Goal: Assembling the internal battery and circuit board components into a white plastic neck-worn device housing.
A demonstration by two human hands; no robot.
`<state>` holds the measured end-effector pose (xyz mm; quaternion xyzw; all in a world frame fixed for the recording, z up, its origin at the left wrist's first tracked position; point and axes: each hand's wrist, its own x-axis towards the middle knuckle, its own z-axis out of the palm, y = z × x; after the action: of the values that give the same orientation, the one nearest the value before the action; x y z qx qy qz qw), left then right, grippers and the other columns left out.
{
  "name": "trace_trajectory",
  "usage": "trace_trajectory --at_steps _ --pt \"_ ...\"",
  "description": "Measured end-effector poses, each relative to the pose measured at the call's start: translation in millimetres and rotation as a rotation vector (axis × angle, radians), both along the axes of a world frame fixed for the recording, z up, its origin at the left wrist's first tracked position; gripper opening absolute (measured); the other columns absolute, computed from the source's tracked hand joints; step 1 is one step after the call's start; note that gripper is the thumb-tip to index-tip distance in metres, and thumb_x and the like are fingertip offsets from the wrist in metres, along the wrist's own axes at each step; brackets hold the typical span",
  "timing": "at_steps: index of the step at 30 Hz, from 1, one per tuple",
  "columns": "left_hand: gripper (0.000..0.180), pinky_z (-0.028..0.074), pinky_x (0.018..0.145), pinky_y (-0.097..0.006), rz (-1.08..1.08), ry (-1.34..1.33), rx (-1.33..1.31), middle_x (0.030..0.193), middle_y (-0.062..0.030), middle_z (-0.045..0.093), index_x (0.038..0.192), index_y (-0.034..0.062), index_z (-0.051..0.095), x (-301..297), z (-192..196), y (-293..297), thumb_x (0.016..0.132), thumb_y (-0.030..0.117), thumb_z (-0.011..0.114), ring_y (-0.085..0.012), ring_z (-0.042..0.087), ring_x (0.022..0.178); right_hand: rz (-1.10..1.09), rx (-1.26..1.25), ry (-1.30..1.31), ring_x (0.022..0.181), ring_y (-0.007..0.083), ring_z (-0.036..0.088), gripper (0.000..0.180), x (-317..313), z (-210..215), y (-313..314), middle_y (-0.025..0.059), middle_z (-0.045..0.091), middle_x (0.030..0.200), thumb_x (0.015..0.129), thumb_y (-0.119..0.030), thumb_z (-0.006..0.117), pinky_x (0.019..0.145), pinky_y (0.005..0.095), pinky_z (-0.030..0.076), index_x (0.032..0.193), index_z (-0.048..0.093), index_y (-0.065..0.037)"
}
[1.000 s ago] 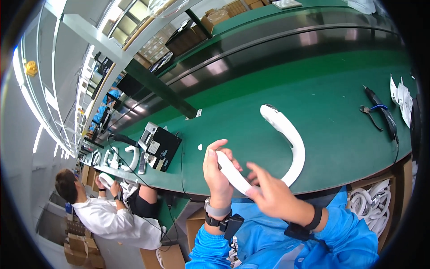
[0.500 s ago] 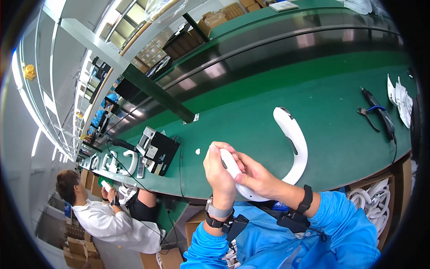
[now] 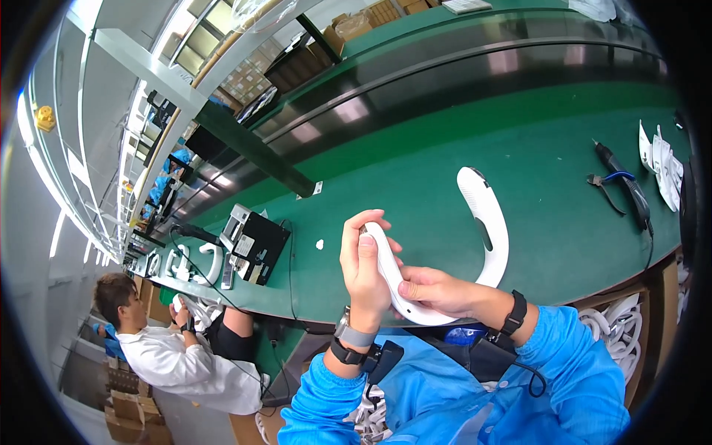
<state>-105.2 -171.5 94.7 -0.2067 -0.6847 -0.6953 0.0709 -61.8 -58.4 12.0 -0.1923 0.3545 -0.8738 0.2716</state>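
Note:
Over the front edge of the bench, both hands hold a white curved plastic piece that looks like a neck fan [image 3: 387, 268]. My left hand [image 3: 362, 273] wraps its upright end, thumb along the near face and fingertips showing behind. Lower on the curve, my right hand [image 3: 439, 291] grips it between thumb and fingers. A second white neck fan [image 3: 498, 241] lies on the green bench just beyond my right wrist, its slotted end pointing away from me. Part of it is hidden by my right forearm.
At the right lie a black pen-like power tool [image 3: 625, 182], pliers [image 3: 607, 191] and white plastic parts [image 3: 662, 165]. A black box device [image 3: 259, 248] stands left, near a post [image 3: 256, 152]. A co-worker [image 3: 170, 345] sits at the left. A carton of white parts [image 3: 619, 326] is below right.
The held neck fan has turned more upright and shows more of its length. My left fingers have loosened and risen along it; my right hand has shifted slightly down its curve.

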Motion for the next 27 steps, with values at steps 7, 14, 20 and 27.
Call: trace_trajectory --at_steps 7,14,20,27 --pt "0.039 0.048 0.046 -0.024 0.001 0.005 -0.065 0.089 -0.0082 0.055 0.107 0.0040 0.053 -10.8 -8.3 2.5 0.105 0.037 0.032 -0.0118 0.056 0.060 -0.125 0.118 0.075 0.084 0.0106 0.058 0.043 -1.7 3.2 -1.0 0.0028 0.055 0.101 0.104 -0.034 0.047 0.074 0.0263 0.052 0.136 0.040 -0.006" --pt "0.046 0.050 0.046 -0.027 -0.176 -0.227 0.222 0.086 -0.0089 0.056 0.112 0.0042 0.052 -15.5 -2.8 -3.9 0.105 0.043 0.027 -0.0146 0.057 0.058 -0.048 0.032 0.042 0.091 0.0144 0.062 0.037 0.5 -6.6 0.7 0.0064 0.060 0.104 0.103 -0.032 0.050 0.081 0.0294 0.052 0.127 0.046 -0.004" --pt "0.044 0.048 0.044 -0.027 -0.197 -0.238 0.090 0.071 -0.0079 0.057 0.092 0.0028 0.055 -15.6 5.6 -5.0 0.105 0.036 0.028 -0.0145 0.057 0.054 -0.084 -0.018 0.003 0.093 0.0143 0.062 0.042 3.4 3.2 -1.4 0.0069 0.061 0.105 0.102 -0.036 0.051 0.080 0.0289 0.051 0.128 0.046 -0.004" --pt "0.053 0.045 0.042 -0.026 -0.050 -0.122 0.019 0.062 -0.0070 0.054 0.080 0.0031 0.054 -6.5 8.7 4.5 0.106 0.041 0.026 -0.0128 0.052 0.045 -0.162 -0.030 0.042 0.084 0.0107 0.059 0.056 1.9 0.4 -5.4 0.0027 0.056 0.099 0.101 -0.046 0.047 0.072 0.0261 0.050 0.140 0.037 -0.007"
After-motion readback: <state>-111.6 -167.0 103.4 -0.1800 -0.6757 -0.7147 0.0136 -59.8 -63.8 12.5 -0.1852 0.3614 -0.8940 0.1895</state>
